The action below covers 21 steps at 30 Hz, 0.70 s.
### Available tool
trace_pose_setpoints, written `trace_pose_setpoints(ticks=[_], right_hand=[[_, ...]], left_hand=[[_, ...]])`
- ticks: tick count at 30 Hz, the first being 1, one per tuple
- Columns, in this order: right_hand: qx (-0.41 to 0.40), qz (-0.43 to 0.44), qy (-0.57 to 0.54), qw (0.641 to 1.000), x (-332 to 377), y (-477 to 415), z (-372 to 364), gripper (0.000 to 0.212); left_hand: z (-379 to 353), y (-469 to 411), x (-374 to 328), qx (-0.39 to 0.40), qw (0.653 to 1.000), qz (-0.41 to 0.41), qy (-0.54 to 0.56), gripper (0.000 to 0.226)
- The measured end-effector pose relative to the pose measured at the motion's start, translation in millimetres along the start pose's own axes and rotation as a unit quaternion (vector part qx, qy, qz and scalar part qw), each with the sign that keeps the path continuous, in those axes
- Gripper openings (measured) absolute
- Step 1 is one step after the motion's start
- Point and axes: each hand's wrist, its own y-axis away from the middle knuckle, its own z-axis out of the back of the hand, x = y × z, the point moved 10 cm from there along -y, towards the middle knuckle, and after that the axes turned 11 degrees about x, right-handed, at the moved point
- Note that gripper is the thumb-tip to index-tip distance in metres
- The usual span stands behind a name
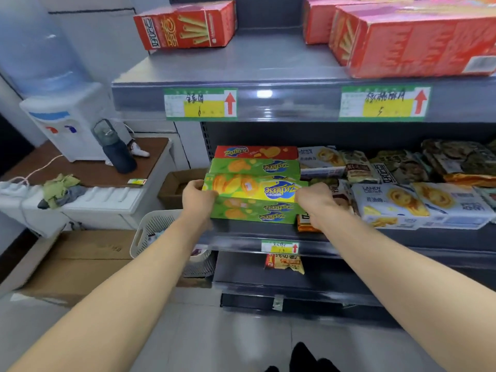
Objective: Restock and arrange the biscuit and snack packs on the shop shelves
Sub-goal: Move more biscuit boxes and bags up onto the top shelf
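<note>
A long yellow and green Zecheese biscuit box lies across the top of a green Zecheese box at the left end of the middle shelf. My left hand grips its left end and my right hand grips its right end. Behind it lie another green box and a red Zecheese box. To the right sit pale Landy cookie packs and dark snack bags.
Red wafer-stick boxes and more red boxes stand on the upper shelf. A white basket and cardboard boxes sit on the floor at left. A water dispenser and a dark bottle stand on a side table. One orange pack lies on the lower shelf.
</note>
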Motion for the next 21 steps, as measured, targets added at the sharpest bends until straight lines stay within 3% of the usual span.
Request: trace_pose_setpoints(ticks=[2,6,14,19,21], right_hand=[[-0.007,-0.005,-0.007,1.000,1,-2,-4,0.015],[-0.014,0.004,0.011,1.000,7,-10,-11,0.028],[-0.018,0.013,0.037,0.999,5,-20,-19,0.031],[0.018,0.025,0.033,0.999,3,-17,-25,0.027],[0.038,0.029,0.044,0.998,3,-12,-27,0.038]], left_hand=[[-2,-8,0,0.015,1.000,0.001,-0.015,0.046],[-2,-20,0,0.031,0.999,-0.002,-0.030,0.050],[-3,-29,10,0.062,0.998,-0.013,-0.023,0.050],[-6,-25,12,0.085,0.996,-0.011,-0.014,0.054],[-8,-22,11,0.097,0.995,-0.011,-0.022,0.057]])
